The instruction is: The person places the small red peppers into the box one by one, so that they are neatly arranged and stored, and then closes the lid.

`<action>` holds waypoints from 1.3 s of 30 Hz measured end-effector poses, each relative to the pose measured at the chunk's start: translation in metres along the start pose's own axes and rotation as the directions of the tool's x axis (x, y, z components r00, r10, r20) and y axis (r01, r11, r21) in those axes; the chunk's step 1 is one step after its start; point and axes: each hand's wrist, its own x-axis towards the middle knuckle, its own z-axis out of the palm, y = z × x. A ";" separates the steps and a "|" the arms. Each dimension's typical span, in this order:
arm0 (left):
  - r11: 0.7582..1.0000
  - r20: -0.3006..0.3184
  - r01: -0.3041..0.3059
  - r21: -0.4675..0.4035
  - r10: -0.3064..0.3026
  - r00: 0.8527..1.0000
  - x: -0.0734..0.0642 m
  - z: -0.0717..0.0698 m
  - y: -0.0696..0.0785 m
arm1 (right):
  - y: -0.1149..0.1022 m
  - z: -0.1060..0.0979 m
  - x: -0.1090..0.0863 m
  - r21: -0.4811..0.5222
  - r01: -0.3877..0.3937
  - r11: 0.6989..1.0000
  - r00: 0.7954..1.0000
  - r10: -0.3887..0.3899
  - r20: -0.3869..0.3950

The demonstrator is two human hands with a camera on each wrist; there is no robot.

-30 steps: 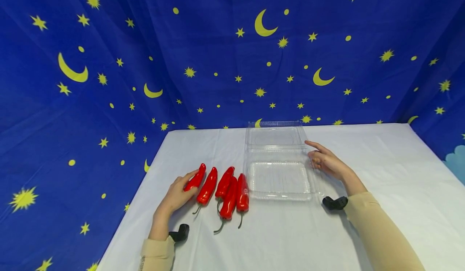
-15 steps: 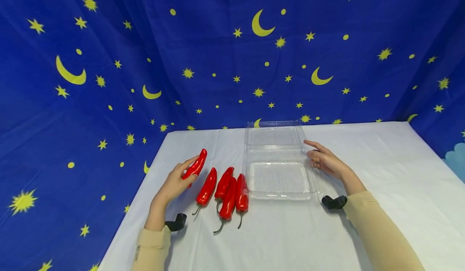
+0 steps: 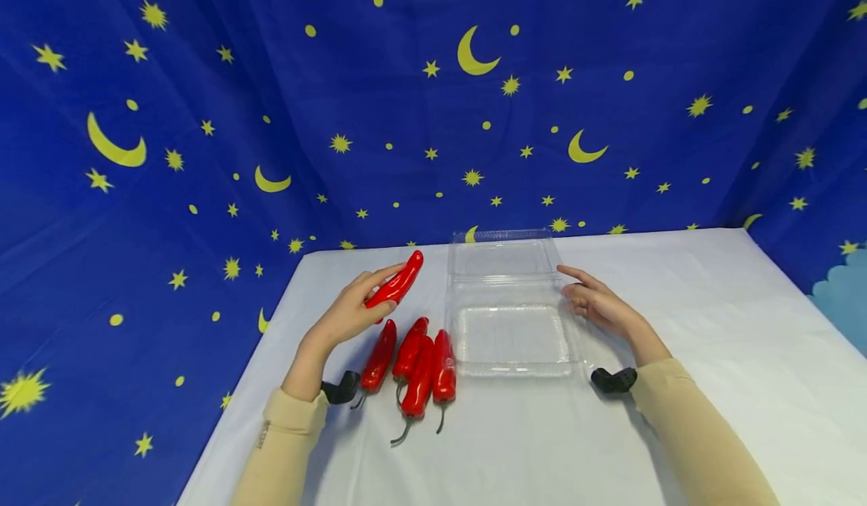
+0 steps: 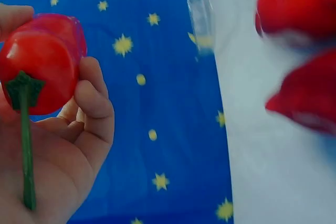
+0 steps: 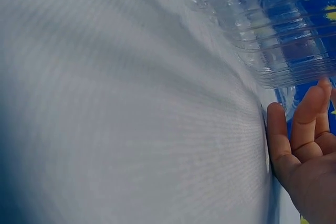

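Note:
A glossy red chili pepper is gripped between the thumb and fingers of my left hand, raised above the table. In the left wrist view the pepper's green stem hangs over the palm. Several more red peppers lie together below that hand, among them one pepper at the left and another pepper nearest the container. A clear plastic clamshell container stands with its lid folded back. My right hand is at its right edge, index finger extended, other fingers loosely bent.
White cloth covers the table. Blue curtains with yellow stars and moons rise behind the table and at both sides. Each wrist carries a black camera, one camera close to the leftmost lying pepper.
My left hand has lifted its pepper off the table and carried it right and away from me, toward the container. The right hand has stayed at the container's edge.

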 end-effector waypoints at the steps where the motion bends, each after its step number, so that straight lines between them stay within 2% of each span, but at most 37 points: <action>1: 1.000 0.012 -0.015 -0.016 0.015 1.000 0.002 0.002 0.003 | 0.001 0.000 0.000 0.001 0.001 1.000 1.000 -0.001 0.000; 6: 0.994 0.091 -0.077 -0.081 0.084 0.992 0.008 0.017 0.017 | 0.004 0.001 -0.003 0.006 0.000 1.000 1.000 0.000 -0.005; 11: 0.983 0.190 -0.104 -0.151 0.132 0.973 0.016 0.035 0.035 | 0.004 0.001 -0.004 0.008 -0.002 1.000 1.000 0.002 -0.010; 15: 0.976 0.260 -0.146 -0.165 0.185 0.948 0.026 0.051 0.051 | 0.003 0.000 -0.004 0.020 0.003 1.000 1.000 -0.002 -0.012; 19: 0.962 0.321 -0.209 -0.177 0.257 0.911 0.035 0.067 0.061 | 0.004 0.000 -0.003 0.023 0.003 1.000 1.000 -0.003 -0.012; 22: 0.951 0.356 -0.240 -0.193 0.296 0.887 0.039 0.075 0.064 | 0.005 0.000 -0.001 0.023 0.001 1.000 1.000 0.000 -0.012; 27: 0.944 0.395 -0.279 -0.178 0.328 0.858 0.043 0.086 0.064 | 0.005 0.001 0.001 0.017 0.001 1.000 1.000 -0.001 -0.023; 34: 0.941 0.467 -0.274 -0.197 0.336 0.818 0.052 0.099 0.061 | 0.003 0.000 0.001 -0.012 -0.003 1.000 0.999 0.003 -0.032; 36: 0.941 0.484 -0.285 -0.183 0.338 0.807 0.053 0.103 0.059 | 0.003 0.000 0.000 -0.014 -0.003 1.000 0.999 0.003 -0.034; 39: 0.947 0.511 -0.288 -0.143 0.320 0.798 0.055 0.109 0.055 | 0.004 0.000 -0.001 -0.010 0.001 1.000 0.999 -0.001 -0.037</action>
